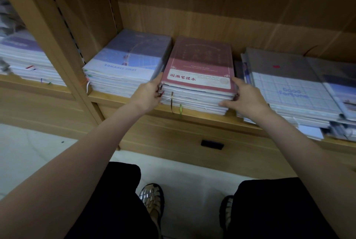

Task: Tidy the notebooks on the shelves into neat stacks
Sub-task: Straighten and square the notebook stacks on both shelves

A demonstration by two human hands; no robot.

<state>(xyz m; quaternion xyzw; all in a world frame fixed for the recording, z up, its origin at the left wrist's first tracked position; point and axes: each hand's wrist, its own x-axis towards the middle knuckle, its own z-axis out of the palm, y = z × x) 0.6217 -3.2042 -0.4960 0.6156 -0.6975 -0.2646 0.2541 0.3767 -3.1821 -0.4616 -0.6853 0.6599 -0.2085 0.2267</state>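
on the shelf (192, 117), middle: red-topped stack (200, 76) sits between the two hands
left hand (149, 94): grip pressed on the stack's left side
right hand (243, 97): grip holding its right front corner, thumb at the front
long axis: runs front to back, away from the person
nearer hand: both equally near
count: three stacks in this bay, with blue stack (127, 65) left and grey stack (292, 88) right, untidy; one more stack in the left bay
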